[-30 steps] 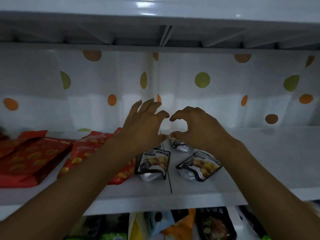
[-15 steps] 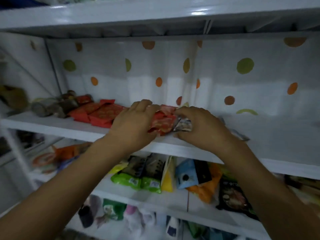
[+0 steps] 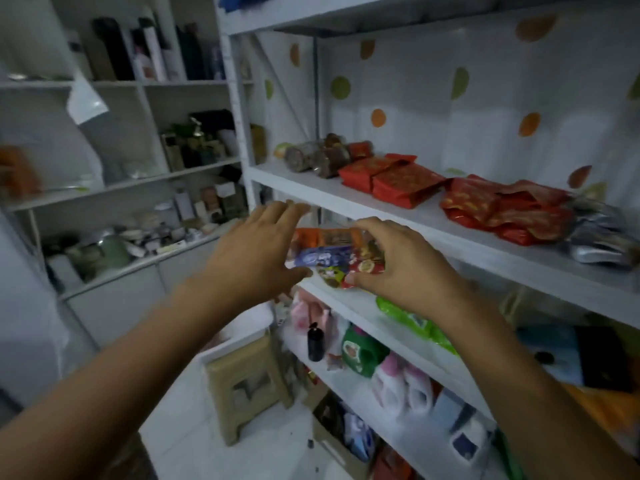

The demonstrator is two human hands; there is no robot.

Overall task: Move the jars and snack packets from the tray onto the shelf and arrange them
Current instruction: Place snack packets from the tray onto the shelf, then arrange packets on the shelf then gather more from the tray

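Red snack packets (image 3: 391, 178) lie in a row along the white shelf (image 3: 450, 237) in the upper right of the frame. The jars (image 3: 311, 155) are at its left end, seemingly on their sides, and silver pouches (image 3: 599, 237) are at the far right edge. A second ago both hands were up on that shelf, nudging pouches and packets together. Now they have dropped clear of it, and the view has swung left.

The left hand (image 3: 256, 251), at centre, is released, with fingers straight and spread. The right hand (image 3: 391, 261), just beside it, has curved fingers and thumb, and I cannot tell whether they pinch anything. I judge that batch set down and the hands heading off for more. The tray is not in view.

Behind the hands, on the board below, sit small mixed packets (image 3: 325, 251). Green packets (image 3: 412, 317) lie at lower right and a stool (image 3: 242, 379) stands at lower centre. On the way back up, the hands will likely need to clear the shelf's front edge.
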